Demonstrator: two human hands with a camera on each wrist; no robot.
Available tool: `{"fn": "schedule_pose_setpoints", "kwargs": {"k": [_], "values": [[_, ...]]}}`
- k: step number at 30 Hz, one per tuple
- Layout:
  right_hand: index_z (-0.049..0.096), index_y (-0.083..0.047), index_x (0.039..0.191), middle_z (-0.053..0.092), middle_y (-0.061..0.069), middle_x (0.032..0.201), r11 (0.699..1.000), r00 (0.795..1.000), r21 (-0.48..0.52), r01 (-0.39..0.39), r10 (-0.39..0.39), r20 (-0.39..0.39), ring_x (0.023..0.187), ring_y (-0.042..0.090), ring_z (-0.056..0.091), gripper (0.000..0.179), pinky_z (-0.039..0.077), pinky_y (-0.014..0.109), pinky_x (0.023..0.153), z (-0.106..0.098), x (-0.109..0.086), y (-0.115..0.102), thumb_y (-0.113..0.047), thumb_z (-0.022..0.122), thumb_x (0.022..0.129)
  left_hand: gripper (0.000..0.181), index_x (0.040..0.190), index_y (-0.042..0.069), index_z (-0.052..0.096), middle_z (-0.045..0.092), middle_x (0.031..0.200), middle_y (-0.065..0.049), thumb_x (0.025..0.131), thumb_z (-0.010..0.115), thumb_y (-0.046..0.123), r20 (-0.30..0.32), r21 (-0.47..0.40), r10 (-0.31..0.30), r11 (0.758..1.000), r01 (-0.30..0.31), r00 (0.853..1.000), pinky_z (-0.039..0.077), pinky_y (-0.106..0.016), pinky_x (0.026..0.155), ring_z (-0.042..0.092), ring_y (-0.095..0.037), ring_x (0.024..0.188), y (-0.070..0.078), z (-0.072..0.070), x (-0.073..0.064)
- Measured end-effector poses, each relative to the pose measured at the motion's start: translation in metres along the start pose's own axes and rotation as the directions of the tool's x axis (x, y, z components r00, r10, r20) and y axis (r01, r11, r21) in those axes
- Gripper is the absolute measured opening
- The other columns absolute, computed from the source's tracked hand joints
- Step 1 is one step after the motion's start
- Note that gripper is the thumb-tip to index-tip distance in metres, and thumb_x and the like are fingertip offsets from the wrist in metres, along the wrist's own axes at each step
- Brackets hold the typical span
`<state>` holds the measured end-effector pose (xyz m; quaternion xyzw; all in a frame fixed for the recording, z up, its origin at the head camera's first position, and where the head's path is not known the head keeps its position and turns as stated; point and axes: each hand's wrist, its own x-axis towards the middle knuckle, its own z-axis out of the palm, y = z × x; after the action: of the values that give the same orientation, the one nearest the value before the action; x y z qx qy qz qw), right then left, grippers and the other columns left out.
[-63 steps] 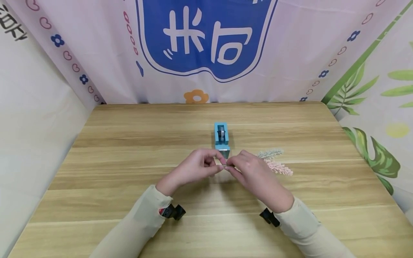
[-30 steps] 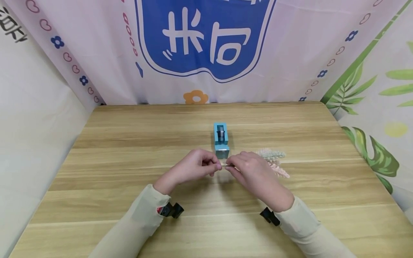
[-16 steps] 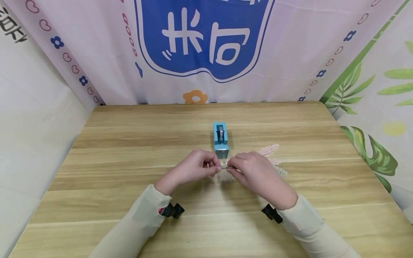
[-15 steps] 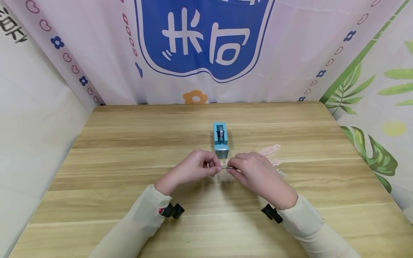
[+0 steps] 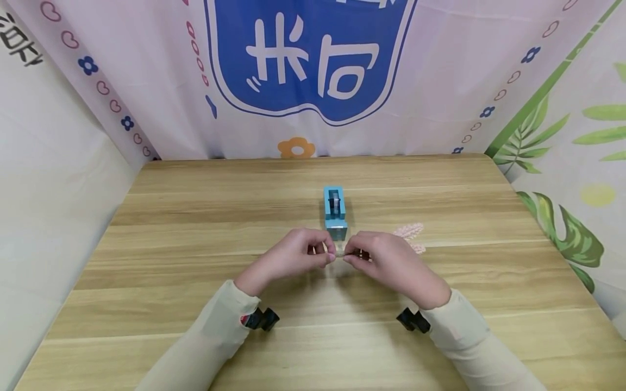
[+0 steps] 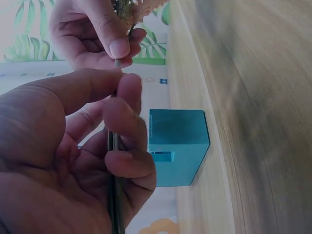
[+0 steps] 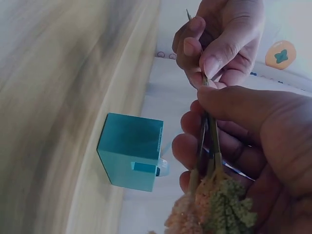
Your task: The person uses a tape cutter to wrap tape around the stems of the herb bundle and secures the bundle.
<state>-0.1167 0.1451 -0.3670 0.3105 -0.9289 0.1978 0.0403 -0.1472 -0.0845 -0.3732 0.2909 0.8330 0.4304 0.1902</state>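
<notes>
My left hand (image 5: 300, 251) and right hand (image 5: 391, 262) meet fingertip to fingertip over the table, just in front of a blue tape dispenser (image 5: 335, 202). Between them they pinch a bunch of artificial flowers by its thin stems (image 7: 214, 134). Pink flower heads (image 5: 409, 231) stick out beyond the right hand in the head view; a green head (image 7: 229, 207) beside them shows in the right wrist view. The stem ends (image 6: 115, 195) run back through the left hand's curled fingers. A pale, see-through patch lies at the pinch point, too small to make out clearly.
The wooden table (image 5: 220, 206) spreads out on every side of the hands. A printed curtain (image 5: 171, 81) hangs along its back edge, with a leaf-patterned sheet (image 5: 577, 163) at the right. Each sleeve carries a black wrist camera (image 5: 413, 320).
The flower heads have turned about the stems: the green one went from the far side to the near side, then out of sight behind the right hand. Both hands have barely shifted.
</notes>
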Motion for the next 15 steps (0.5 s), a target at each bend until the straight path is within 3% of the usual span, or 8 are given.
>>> {"fn": "schedule_pose_setpoints", "kwargs": {"k": [3,10,15], "values": [[0.075,-0.019,0.092,0.074,-0.009,0.085,1.0,1.0,-0.008,0.016,-0.016,-0.003,0.073,0.001,0.061,0.005,0.053,0.022,0.067,0.0016,0.0007,0.0014,-0.021,0.079,0.094,0.004,0.096,0.01,0.069,0.06,0.073,0.001,0.099,0.069,0.013,0.031,0.0,-0.007,1.0,0.007,0.999,0.045,-0.022,0.061,0.052,-0.008,0.065,-0.0018,0.0,0.0005],[0.076,-0.019,0.091,0.074,-0.01,0.085,0.995,0.994,-0.055,0.087,-0.09,-0.06,0.072,0.003,0.063,0.006,0.054,0.024,0.067,0.0047,0.0011,0.0012,-0.019,0.081,0.093,0.018,0.1,0.004,0.071,0.072,0.081,-0.016,0.106,0.061,0.018,0.066,-0.017,-0.056,0.998,0.057,0.996,0.044,-0.024,0.06,0.054,-0.01,0.064,-0.0016,-0.0022,0.0019],[0.076,-0.02,0.092,0.074,-0.01,0.086,0.985,0.986,-0.128,0.118,-0.131,-0.102,0.076,0.006,0.066,0.006,0.057,0.034,0.085,0.0075,-0.0009,0.002,-0.021,0.082,0.093,0.022,0.098,0.0,0.073,0.069,0.081,-0.014,0.106,0.062,0.017,0.061,-0.028,-0.087,0.996,0.089,0.994,0.043,-0.024,0.063,0.052,-0.011,0.066,-0.001,-0.0026,0.003]]}}
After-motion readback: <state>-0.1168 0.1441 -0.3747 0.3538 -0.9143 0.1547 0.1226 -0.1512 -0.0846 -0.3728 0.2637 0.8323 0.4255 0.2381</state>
